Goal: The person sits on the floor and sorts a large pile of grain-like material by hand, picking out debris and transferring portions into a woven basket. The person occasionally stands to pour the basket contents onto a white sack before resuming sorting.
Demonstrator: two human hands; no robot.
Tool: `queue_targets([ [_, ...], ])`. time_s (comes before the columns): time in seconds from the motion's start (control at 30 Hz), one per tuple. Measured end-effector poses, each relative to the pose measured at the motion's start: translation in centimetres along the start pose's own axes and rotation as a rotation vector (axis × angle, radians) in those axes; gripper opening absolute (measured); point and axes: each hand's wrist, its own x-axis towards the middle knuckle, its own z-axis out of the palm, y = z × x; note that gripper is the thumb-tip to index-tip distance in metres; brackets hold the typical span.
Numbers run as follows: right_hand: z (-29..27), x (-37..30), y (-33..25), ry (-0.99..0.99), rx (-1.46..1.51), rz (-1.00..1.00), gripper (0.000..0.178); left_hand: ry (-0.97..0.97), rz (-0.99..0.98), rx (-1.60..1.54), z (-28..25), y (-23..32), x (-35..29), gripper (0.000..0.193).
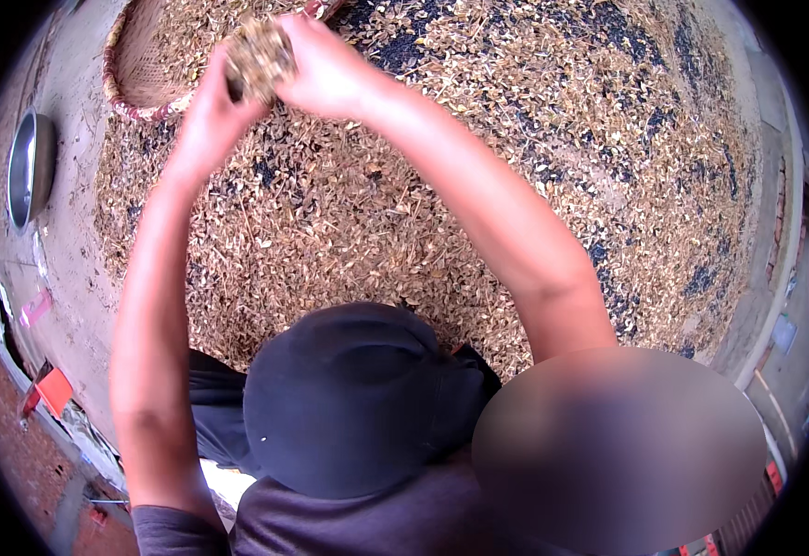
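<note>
My left hand and my right hand meet at the far left, cupped around a clump of dry pale husks. The clump is a little blurred. Just beyond and left of it lies a shallow round woven basket with a bound rim, holding more husks and partly cut off by the view's upper edge. Below my hands spreads a wide layer of dry brown husks and stalks, with small black seeds showing through in patches.
A grey metal basin stands on the bare ground at the left. Farther down that side are a pink item and an orange-red item. My bent knee in dark cloth fills the near middle. A blurred patch covers the lower right.
</note>
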Motion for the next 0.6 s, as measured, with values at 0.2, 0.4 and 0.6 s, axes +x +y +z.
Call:
queue_targets([
  [0.2, -3.6, 5.1, 1.0, 0.133, -0.149, 0.004, 0.06, 0.454, 0.032, 0.161, -7.6, -3.3, 3.2, 0.086],
  [0.4, 0.6, -9.3, 7.3, -0.634, -0.272, 0.294, 0.014, 0.111, -0.262, -0.271, 6.6, -8.0, -6.4, 0.028],
  [0.6, 2.8, -14.4, 10.7, -0.47, -0.246, 0.159, 0.021, -0.039, -0.341, -0.495, 13.0, -8.4, -11.5, 0.027],
])
